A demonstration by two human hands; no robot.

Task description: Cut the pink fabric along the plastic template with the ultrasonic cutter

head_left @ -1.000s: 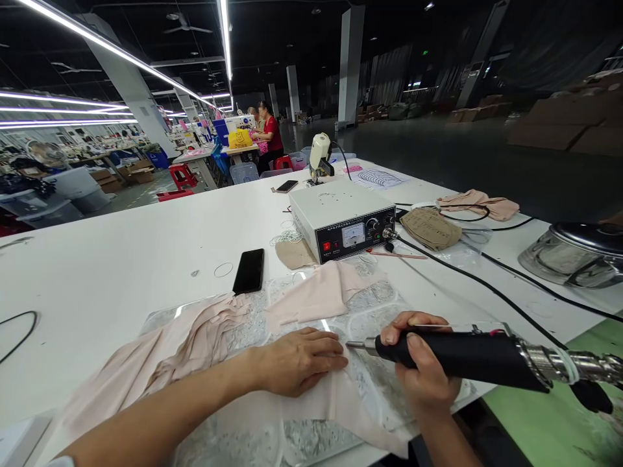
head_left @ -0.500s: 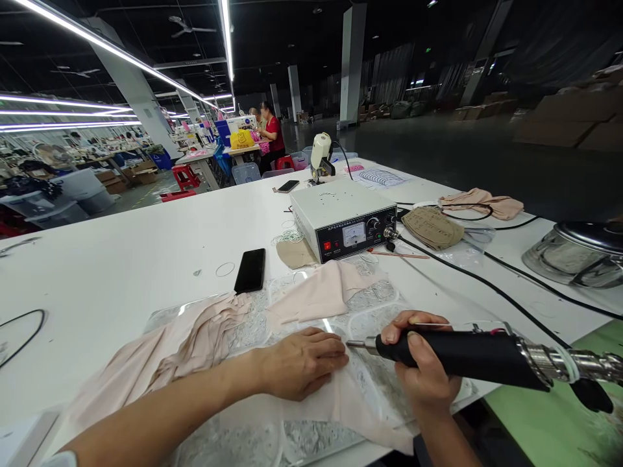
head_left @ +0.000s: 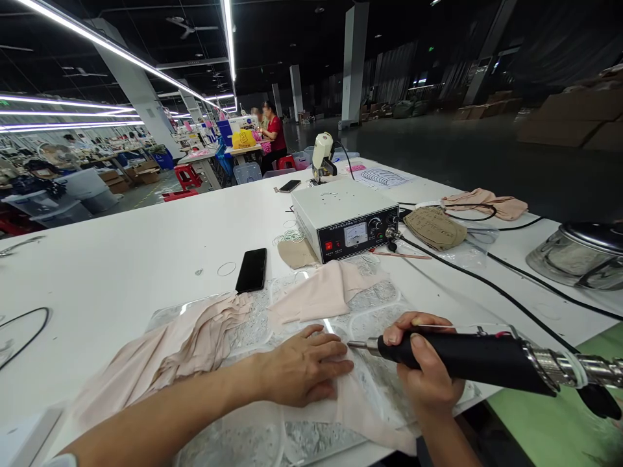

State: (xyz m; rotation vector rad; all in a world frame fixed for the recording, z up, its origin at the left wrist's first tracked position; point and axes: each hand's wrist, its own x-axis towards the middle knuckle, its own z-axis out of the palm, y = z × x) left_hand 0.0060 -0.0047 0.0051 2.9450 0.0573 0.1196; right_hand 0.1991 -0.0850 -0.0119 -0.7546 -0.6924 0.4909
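My left hand (head_left: 306, 364) lies flat with fingers a little apart, pressing a pale pink cloth piece (head_left: 363, 415) onto a clear patterned mat (head_left: 321, 441). My right hand (head_left: 428, 363) is wrapped round a black handheld tool (head_left: 467, 355). The tool's metal tip (head_left: 357, 344) points left, close beside my left fingertips. Another pale pink piece (head_left: 316, 295) rests on the mat above my left hand. A pile of folded pink pieces (head_left: 180, 347) sits to the left, partly behind my forearm.
Behind the mat stand a control box (head_left: 350, 211) with a cable to the right and a black phone (head_left: 252, 270). Brown cloth pieces (head_left: 435, 227) and a glass-lidded pot (head_left: 579, 254) are at right. A person in red (head_left: 275, 133) sits far off.
The fingers of my left hand have spread slightly and shifted on the cloth. My right hand and the tool have hardly moved. The whole view has shifted slightly.
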